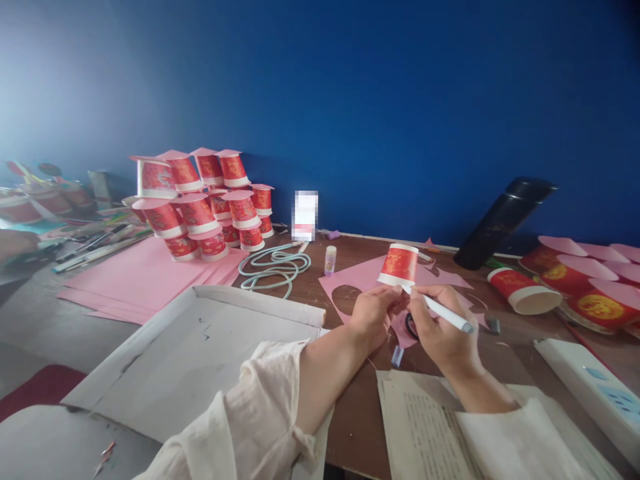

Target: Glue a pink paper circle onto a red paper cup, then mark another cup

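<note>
A red paper cup (399, 265) with gold print is tipped with its wide white rim towards me. At that rim the fingers of my left hand (376, 312) are pinched, holding the cup. My right hand (445, 328) grips a white marker pen (447, 313) whose grey end points right and whose tip meets the cup's rim. Pink paper (345, 279) with round cut-outs lies beneath and around the cup. Partly hidden between my hands is a small black ring-shaped thing (411, 326). A glue stick (330, 260) stands left of the cup.
Stacked red cups (200, 212) topped with pink paper stand left, beside pink sheets (115, 280). A coiled cable (275, 267) lies near them. Right are a tilted black bottle (500, 223), a cup on its side (523, 291) and a power strip (590, 387). Printed pages (420, 427) lie in front.
</note>
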`<action>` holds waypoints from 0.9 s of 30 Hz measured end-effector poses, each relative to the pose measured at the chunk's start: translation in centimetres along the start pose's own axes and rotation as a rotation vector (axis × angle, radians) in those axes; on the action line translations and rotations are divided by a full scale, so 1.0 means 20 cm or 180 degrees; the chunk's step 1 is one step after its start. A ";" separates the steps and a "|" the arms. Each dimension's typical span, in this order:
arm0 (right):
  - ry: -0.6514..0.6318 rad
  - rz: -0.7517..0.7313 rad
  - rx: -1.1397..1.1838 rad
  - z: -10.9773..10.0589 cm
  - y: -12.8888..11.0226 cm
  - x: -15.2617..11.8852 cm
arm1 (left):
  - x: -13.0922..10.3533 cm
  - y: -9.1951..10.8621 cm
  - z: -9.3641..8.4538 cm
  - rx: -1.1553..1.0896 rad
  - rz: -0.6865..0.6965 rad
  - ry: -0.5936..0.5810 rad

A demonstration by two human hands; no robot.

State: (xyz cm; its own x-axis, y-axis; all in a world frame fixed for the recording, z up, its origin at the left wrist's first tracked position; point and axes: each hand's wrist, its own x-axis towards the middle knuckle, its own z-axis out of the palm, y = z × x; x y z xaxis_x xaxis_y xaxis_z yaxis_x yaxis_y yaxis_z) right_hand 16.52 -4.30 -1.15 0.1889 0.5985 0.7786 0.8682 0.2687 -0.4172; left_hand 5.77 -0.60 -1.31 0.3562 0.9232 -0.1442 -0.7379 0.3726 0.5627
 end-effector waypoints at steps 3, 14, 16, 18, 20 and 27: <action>0.0008 -0.0024 -0.0005 0.00 0.00 0.00 | 0.00 0.00 0.00 -0.0010 -0.0008 0.0001; 0.0012 0.0052 -0.0092 0.00 0.01 0.01 | 0.01 0.00 0.00 -0.0139 -0.0028 0.0077; 0.0012 0.0067 -0.0091 0.00 0.01 0.01 | 0.01 0.00 -0.01 -0.0139 -0.0022 0.0055; 0.0017 0.0085 -0.0090 0.00 0.01 0.01 | 0.01 0.00 -0.01 -0.0139 -0.0021 0.0057; 0.0009 0.0098 -0.0068 0.00 0.01 0.01 | 0.01 0.00 -0.01 -0.0132 -0.0027 0.0072; 0.0098 0.0419 0.0017 -0.01 0.02 0.00 | 0.01 0.00 -0.01 -0.0039 -0.0102 0.0121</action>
State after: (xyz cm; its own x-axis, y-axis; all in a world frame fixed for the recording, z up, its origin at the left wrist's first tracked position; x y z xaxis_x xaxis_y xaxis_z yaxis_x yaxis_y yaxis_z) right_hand 16.97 -4.32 -1.26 0.3151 0.6055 0.7308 0.8325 0.1933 -0.5191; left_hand 5.77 -0.38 -1.44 0.3579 0.9136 -0.1931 -0.7334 0.4031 0.5474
